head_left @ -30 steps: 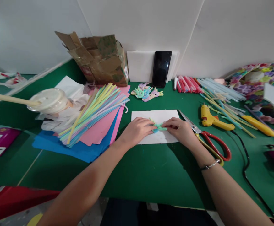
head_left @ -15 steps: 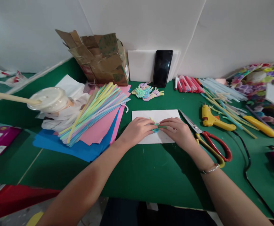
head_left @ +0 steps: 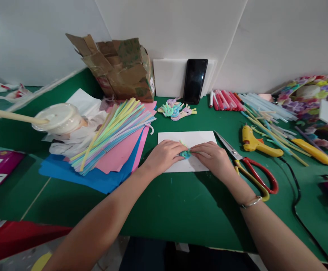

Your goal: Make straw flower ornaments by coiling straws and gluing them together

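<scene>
curled straw (head_left: 185,154) is being pinched by left hand (head_left: 164,154) and right hand (head_left: 213,158) fingertips; slackening either pinch is risking it springing uncoiled.

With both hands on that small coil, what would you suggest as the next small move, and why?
Probably hold the coil with the left hand and tuck its loose end in with the right hand: both pinch it over the card, and an end sticks out.
</scene>
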`<state>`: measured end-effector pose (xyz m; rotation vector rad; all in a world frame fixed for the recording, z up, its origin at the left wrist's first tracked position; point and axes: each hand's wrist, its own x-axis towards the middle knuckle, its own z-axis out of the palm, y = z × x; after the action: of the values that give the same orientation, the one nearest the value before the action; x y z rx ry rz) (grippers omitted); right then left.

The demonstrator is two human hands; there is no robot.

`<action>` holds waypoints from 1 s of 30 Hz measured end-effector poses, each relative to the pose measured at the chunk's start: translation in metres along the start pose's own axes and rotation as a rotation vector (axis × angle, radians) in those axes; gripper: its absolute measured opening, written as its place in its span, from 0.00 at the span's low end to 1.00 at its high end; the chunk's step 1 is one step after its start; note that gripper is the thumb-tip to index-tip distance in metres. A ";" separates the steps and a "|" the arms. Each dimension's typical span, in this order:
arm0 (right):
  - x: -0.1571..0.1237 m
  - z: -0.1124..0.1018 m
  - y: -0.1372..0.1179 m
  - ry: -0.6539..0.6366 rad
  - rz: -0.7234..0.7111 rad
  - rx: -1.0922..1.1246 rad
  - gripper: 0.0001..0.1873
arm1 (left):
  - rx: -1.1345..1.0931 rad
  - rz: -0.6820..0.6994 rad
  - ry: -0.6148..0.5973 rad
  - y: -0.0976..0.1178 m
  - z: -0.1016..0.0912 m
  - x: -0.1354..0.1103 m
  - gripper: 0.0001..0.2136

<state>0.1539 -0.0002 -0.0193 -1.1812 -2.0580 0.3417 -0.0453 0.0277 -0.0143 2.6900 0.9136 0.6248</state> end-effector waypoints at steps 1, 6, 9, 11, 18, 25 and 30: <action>0.000 0.000 0.000 0.002 -0.004 0.000 0.07 | -0.002 -0.001 -0.001 0.000 0.000 0.000 0.10; -0.001 0.002 0.001 0.022 -0.024 -0.013 0.07 | 0.001 -0.003 0.009 -0.001 0.001 0.000 0.10; -0.001 0.002 0.001 0.015 -0.019 -0.033 0.07 | 0.005 0.006 0.017 -0.001 0.002 0.000 0.11; -0.001 0.002 0.001 0.009 -0.021 -0.050 0.07 | 0.006 0.013 0.023 -0.002 0.002 0.000 0.11; -0.001 0.003 0.004 0.023 -0.067 -0.068 0.07 | 0.014 0.010 0.028 -0.001 0.001 0.000 0.10; -0.002 0.005 0.006 0.038 -0.056 -0.077 0.08 | 0.019 0.019 0.034 -0.002 0.002 0.000 0.11; -0.003 0.007 0.009 0.062 -0.040 -0.055 0.08 | 0.022 0.020 0.033 -0.002 0.003 -0.001 0.11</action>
<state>0.1554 0.0028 -0.0307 -1.1669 -2.0453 0.2280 -0.0458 0.0288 -0.0177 2.7192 0.9087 0.6690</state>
